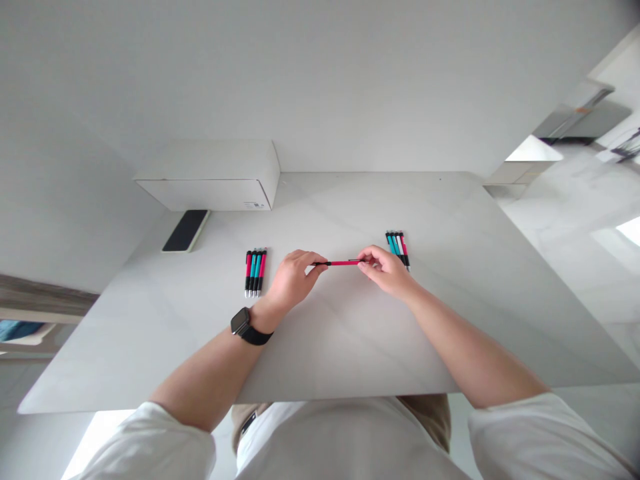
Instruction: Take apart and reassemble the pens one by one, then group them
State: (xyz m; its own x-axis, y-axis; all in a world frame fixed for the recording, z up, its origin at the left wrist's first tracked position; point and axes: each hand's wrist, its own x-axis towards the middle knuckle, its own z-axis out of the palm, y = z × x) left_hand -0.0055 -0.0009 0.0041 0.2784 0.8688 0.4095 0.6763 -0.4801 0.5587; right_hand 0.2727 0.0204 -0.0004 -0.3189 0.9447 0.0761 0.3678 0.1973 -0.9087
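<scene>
A red pen [343, 263] with a black grip lies level between my two hands over the middle of the table. My left hand [296, 275] pinches its black grip end. At the other end, by the clip, my right hand [387, 268] closes its fingertips around the pen. Left of my left hand, a row of red and teal pens [256, 272] lies side by side on the table. Another group of teal, white and red pens [398, 245] sits just beyond my right hand, which partly hides it.
The white table [340, 347] carries a long white box [210, 193] at the back left against the wall. A dark-screened phone [185, 231] rests in front of the box. A black watch [250, 327] is on my left wrist.
</scene>
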